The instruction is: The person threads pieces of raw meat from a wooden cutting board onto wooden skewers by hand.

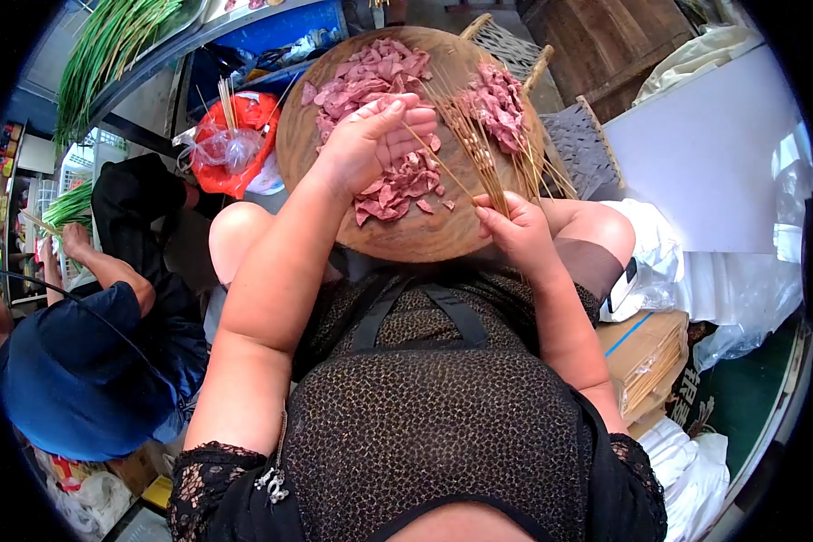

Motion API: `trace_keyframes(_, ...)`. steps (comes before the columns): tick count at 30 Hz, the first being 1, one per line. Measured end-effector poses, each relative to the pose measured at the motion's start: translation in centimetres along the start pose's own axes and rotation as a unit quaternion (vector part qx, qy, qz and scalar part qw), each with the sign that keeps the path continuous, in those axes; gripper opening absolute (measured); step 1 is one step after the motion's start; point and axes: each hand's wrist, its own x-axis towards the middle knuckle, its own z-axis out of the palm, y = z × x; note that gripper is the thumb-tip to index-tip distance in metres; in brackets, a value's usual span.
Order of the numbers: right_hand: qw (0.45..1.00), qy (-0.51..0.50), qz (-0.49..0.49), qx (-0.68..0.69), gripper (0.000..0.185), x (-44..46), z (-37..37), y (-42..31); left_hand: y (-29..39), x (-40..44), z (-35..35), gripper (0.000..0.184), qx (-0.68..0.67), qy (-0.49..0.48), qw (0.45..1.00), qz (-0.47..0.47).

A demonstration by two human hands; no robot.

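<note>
A round wooden board (325, 68) rests in front of my knees with cut pieces of raw meat in piles. My left hand (379, 140) is over the board, palm turned up and fingers stretched, between the upper-left meat pile (384, 68) and the nearer meat pile (402, 188). My right hand (519, 235) is closed around the lower ends of a bundle of thin wooden skewers (479, 149). One skewer leans apart from the bundle toward my left fingers; I cannot tell whether it touches them. Beside the bundle lies another meat pile (499, 104).
At left, a co-worker in a dark blue shirt (99, 370) sits with long green vegetables (108, 54) nearby. A red plastic bag (235, 144) stands left of the board. To my right are a woven stool (583, 149), a pale panel (696, 154) and a skewer package (650, 361).
</note>
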Motion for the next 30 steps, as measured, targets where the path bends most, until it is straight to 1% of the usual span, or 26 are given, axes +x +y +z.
trace_keyframes(6,0.999,0.002,0.03,0.012,0.016,-0.3,0.5,-0.8,0.2,-0.2,0.2,0.033,0.006,-0.015,0.999,-0.041)
trace_keyframes(10,0.997,0.007,0.058,0.052,0.016,-0.4,1.2,-0.2,-0.1,0.0,-0.1,0.036,0.012,-0.03,0.999,-0.041)
trace_keyframes(13,0.995,0.014,0.06,0.075,0.016,-0.5,1.6,-0.2,-0.2,-0.1,0.2,0.035,0.023,-0.034,0.998,-0.039)
trace_keyframes(15,0.995,0.017,0.051,0.08,0.017,-0.5,1.7,-0.1,-0.1,-0.2,0.7,0.035,0.02,-0.013,1.0,-0.004)
trace_keyframes(18,0.996,0.02,0.05,0.074,0.018,-0.3,1.6,0.1,0.7,-0.3,0.4,0.034,0.038,-0.008,0.999,0.009)
trace_keyframes(22,0.996,0.024,0.051,0.069,0.018,-0.3,1.6,0.5,0.4,0.0,0.0,0.032,0.024,0.004,1.0,0.004)
trace_keyframes(24,0.994,0.032,0.055,0.084,0.018,-0.3,1.9,0.6,-0.1,-0.1,0.3,0.03,-0.034,0.012,0.999,0.026)
trace_keyframes(25,0.993,0.04,0.058,0.1,0.018,-0.3,2.1,0.6,-0.3,0.0,0.4,0.03,-0.033,0.011,0.999,0.027)
trace_keyframes(27,0.992,0.038,0.058,0.108,0.018,-0.3,2.5,0.2,-0.7,0.2,0.5,0.028,-0.073,0.018,0.995,0.063)
trace_keyframes(30,0.991,0.039,0.062,0.116,0.017,-0.4,2.7,-0.2,-1.0,0.4,0.5,0.029,-0.07,0.018,0.995,0.074)
